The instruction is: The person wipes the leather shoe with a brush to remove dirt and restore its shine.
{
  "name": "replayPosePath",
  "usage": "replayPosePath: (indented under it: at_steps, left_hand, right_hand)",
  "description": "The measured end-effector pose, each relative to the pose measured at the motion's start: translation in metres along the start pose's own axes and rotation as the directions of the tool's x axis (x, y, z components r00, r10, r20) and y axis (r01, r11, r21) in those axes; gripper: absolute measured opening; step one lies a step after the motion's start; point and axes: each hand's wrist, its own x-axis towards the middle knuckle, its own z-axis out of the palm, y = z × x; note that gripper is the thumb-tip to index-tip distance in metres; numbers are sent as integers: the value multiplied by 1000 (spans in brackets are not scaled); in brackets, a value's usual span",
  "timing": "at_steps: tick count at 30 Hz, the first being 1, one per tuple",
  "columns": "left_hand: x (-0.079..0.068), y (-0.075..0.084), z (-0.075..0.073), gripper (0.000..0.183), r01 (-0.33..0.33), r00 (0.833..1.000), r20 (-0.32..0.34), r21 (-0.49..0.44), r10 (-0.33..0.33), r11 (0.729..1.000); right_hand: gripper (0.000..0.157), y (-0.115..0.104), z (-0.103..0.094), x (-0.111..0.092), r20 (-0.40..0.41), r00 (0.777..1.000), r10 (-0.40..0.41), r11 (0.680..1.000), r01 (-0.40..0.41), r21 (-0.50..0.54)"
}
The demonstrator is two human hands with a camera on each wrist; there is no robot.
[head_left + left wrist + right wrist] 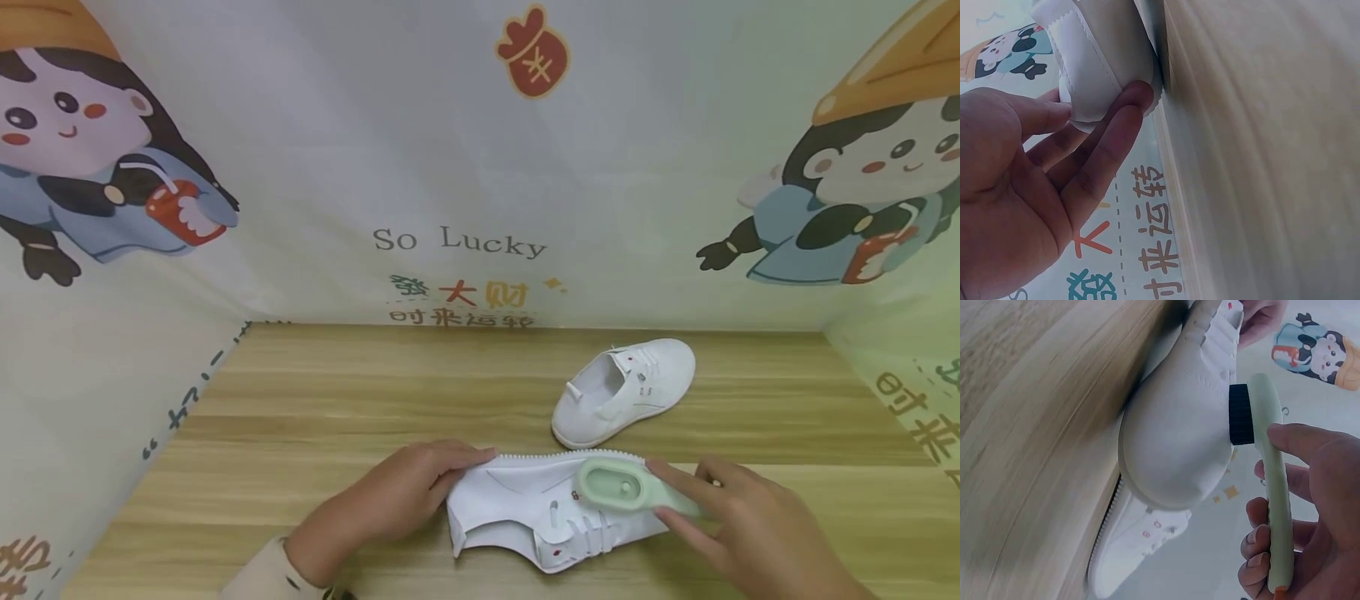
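A white lace-up shoe [498, 500] lies tipped on its side near the front of the table, its opening facing me. My left hand [397, 492] grips it at the heel; the left wrist view has the thumb and fingers around the heel [1094, 62]. In my right hand [757, 525] is a pale green brush [618, 483], held by its handle [1280, 512] between thumb and fingers. Its dark bristles [1241, 415] meet the shoe's upper just behind the rounded toe [1175, 437], as the right wrist view shows.
Behind the held shoe stands a second white shoe [663, 379], upright, toe pointing to the back right. The wood-grain table [337, 375] runs back to a pale printed backdrop [315, 167], which also rises at both sides.
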Motion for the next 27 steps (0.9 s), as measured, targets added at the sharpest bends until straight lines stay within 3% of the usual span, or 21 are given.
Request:
replayPosePath:
  at_steps: [12, 27]
  left_hand:
    - [1, -1, 1, 41, -2, 1000, -8, -1, 2, 1000]
    - [0, 0, -3, 42, 10, 1000, 14, -34, -10, 999]
  right_hand:
    - [51, 8, -1, -5, -39, 999, -13, 999, 15, 35]
    - [45, -24, 22, 19, -85, 985, -152, 984, 158, 79]
